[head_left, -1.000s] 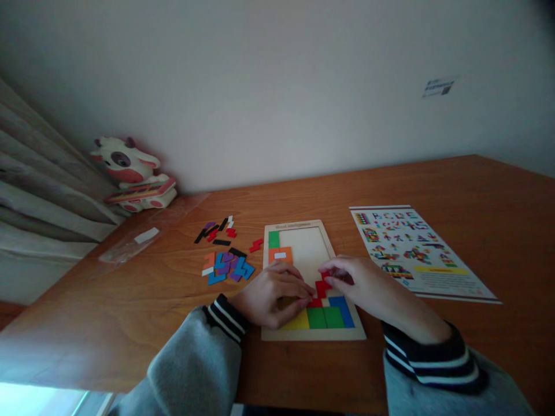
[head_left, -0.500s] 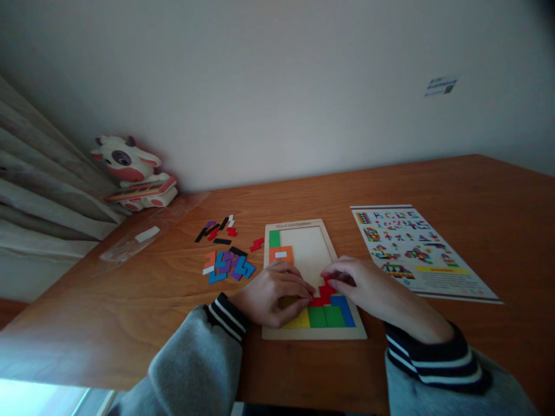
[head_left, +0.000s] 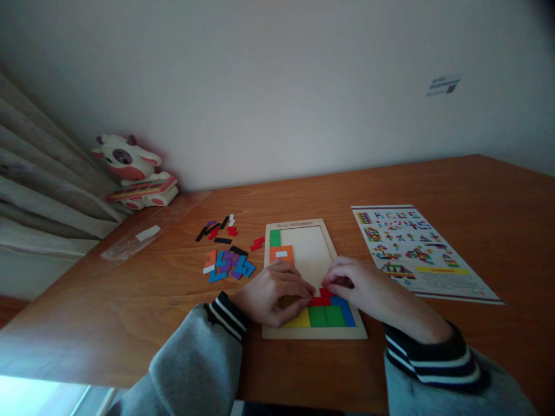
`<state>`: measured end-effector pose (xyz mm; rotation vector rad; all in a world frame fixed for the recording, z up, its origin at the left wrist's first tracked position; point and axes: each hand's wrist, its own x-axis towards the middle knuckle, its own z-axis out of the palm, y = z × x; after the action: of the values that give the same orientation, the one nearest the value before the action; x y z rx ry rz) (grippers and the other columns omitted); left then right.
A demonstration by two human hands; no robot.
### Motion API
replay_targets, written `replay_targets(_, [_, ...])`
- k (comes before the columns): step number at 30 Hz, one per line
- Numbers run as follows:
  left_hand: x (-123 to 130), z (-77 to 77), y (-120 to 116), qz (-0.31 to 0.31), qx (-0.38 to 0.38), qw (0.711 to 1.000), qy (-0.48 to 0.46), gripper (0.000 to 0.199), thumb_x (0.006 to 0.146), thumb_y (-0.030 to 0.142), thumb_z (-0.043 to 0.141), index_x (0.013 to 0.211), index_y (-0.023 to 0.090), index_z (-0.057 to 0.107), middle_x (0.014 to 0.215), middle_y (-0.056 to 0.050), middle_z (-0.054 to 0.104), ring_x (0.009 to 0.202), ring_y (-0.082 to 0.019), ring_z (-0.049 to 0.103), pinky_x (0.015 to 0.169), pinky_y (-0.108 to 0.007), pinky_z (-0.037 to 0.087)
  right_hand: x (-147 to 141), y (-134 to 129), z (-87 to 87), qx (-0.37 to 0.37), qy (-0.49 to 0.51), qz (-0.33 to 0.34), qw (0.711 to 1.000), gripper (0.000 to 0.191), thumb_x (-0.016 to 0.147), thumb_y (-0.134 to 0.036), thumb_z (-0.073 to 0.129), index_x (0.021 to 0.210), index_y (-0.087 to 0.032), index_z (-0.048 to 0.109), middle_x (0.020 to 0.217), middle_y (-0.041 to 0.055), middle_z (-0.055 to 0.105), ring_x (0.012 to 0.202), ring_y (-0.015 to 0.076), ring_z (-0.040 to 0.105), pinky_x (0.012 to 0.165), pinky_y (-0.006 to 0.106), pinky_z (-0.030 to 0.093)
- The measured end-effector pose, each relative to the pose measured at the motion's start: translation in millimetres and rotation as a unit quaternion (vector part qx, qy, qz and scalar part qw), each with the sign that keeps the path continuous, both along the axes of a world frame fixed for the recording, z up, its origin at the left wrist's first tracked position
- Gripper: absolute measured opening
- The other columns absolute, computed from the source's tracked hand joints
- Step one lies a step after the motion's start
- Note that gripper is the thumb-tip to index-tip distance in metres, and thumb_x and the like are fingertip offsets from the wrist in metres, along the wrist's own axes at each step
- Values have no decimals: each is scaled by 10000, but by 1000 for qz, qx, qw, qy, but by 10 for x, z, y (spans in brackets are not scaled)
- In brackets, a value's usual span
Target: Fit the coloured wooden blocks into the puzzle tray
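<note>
A wooden puzzle tray [head_left: 314, 333] lies in front of me, with green [head_left: 326, 316], yellow and blue [head_left: 343, 311] pieces along its near side. My left hand [head_left: 277, 293] rests over the tray's left part, its fingertips pinched at the left end of the red pieces [head_left: 321, 298]. From the right, my right hand [head_left: 353, 283] reaches in, thumb and fingers closed at the red pieces' upper right edge. An orange piece [head_left: 288, 252] with a white one [head_left: 281, 254] and a green piece [head_left: 274, 238] sit at the tray's left side, beyond my left hand.
Loose black, red, purple and blue pieces [head_left: 217, 276] lie left of the tray. A printed pattern sheet [head_left: 416, 248] is on the right. At the back left are a cow toy [head_left: 139, 173] and a clear plastic bag [head_left: 125, 245].
The red piece under my right hand has shifted slightly down and left, against the other red piece. My right hand moved a little with it; my left hand stayed in place.
</note>
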<state>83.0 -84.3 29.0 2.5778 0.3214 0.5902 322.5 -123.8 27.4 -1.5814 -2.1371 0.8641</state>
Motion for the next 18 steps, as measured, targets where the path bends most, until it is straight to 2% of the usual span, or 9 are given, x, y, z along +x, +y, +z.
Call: replay_targets(18, [-11,31,-20,-4,4,1000,-4,170,923,198,534,983,181,692,1029,-82,771,941,-193,704,939,-373,467,-35,-13,-55,6,-9,-15,1000,89,830,-235,665,825,-209,750,878,51,651,743,171,628,666,296,479])
